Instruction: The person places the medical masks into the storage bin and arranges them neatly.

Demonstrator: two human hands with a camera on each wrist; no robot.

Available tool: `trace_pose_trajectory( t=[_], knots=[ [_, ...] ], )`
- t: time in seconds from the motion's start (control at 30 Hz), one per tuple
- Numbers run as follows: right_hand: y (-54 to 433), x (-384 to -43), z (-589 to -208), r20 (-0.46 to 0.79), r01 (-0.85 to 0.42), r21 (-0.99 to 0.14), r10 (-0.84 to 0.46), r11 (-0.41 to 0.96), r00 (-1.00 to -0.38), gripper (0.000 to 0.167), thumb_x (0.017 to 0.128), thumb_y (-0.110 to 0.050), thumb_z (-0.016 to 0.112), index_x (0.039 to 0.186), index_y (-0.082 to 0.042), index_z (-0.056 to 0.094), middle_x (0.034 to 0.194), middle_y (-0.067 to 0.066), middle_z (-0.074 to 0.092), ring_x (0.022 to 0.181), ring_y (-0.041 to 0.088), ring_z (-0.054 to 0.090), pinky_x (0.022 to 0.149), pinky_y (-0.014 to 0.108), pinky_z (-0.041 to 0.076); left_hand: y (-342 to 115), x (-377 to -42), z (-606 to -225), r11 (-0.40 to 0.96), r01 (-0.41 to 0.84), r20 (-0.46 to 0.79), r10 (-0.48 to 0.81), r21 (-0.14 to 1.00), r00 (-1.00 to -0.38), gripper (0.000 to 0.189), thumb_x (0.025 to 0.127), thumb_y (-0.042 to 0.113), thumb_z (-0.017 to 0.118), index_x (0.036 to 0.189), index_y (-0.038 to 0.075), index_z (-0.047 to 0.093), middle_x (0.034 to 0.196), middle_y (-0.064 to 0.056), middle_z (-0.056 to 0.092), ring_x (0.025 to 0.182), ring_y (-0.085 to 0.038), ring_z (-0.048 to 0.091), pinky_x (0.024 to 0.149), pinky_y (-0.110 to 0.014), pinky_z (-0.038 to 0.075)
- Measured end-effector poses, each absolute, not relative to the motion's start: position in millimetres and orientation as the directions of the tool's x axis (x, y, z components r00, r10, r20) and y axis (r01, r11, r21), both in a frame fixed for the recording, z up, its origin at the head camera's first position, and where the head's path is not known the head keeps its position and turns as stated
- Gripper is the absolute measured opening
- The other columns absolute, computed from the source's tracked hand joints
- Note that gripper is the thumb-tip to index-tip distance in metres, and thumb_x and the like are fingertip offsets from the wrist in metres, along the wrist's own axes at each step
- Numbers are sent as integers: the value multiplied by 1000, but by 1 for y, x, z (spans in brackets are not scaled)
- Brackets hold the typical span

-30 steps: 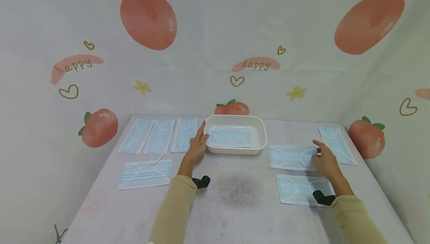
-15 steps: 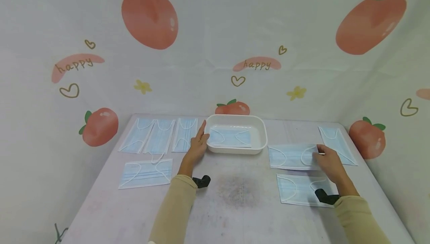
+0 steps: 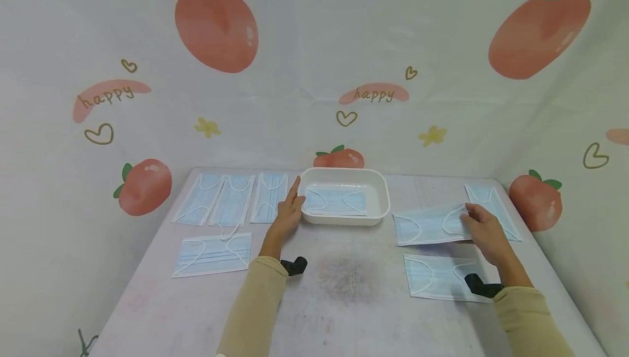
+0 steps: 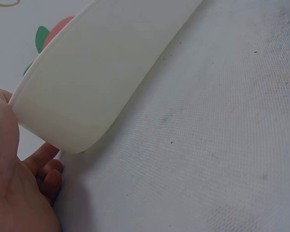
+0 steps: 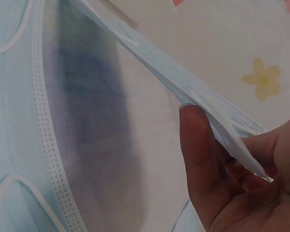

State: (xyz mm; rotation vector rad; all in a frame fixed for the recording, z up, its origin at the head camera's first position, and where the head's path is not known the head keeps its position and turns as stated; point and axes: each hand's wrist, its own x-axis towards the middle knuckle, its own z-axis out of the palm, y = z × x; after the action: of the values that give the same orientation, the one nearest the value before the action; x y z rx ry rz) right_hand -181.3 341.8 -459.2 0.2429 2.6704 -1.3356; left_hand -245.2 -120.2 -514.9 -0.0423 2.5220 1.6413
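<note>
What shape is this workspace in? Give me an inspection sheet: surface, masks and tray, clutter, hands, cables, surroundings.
Surface: pale table, dark smudge near its middle.
Masks: four lie on the left, two on the right; one lies in the tray.
Tray: white, upright on the table.
Clutter: nothing seen.
Left hand: rests against the tray's left end.
Right hand: pinches one end of another mask, that end off the table.
Cables: unsure; thin dark line at lower left, print or cord.
Surroundings: pale backdrop with printed fruit.
</note>
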Motion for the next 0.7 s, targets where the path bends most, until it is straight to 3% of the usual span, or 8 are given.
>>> trace_pose_trajectory(
  t=[0.07,0.17,0.27,0.33,0.7],
  knots=[
    [342,-181,-458,-170,187,-793,85,580,-982,61,111,-30,33,158,7,21,157,39,29,130,51,48,93,44,59,-121,-245,-515,409,-88,-119,50,908,-992,56,110,35,32,162,47,12,171,-7,22,155,-45,11,124,-70,10],
    [343,-181,-454,-139,169,-812,96,558,-986,61,111,-32,34,158,5,23,154,39,33,107,24,62,75,27,63,-121,-246,-515,405,-83,-115,55,910,-992,57,110,35,32,162,46,12,172,-6,21,157,-44,12,124,-69,10],
    [343,-181,-449,-120,162,-830,113,534,-986,61,110,-34,35,158,2,24,152,38,36,89,-2,60,71,21,61,-121,-246,-516,400,-90,-122,54,912,-991,57,110,35,32,162,46,12,172,-6,20,157,-44,11,124,-69,10],
    [342,-182,-445,-111,160,-839,123,521,-986,62,110,-36,36,159,0,25,152,37,36,81,-10,57,70,21,61,-121,-246,-516,397,-94,-125,52,913,-991,57,110,35,32,162,47,12,172,-6,20,157,-44,10,124,-69,9],
    [340,-184,-432,-78,156,-896,197,416,-977,59,110,-39,34,161,-11,27,151,27,36,87,-6,57,71,17,60,-120,-245,-514,398,-117,-149,51,910,-987,56,110,38,31,161,50,10,172,-5,19,157,-44,9,123,-71,8]
  ],
)
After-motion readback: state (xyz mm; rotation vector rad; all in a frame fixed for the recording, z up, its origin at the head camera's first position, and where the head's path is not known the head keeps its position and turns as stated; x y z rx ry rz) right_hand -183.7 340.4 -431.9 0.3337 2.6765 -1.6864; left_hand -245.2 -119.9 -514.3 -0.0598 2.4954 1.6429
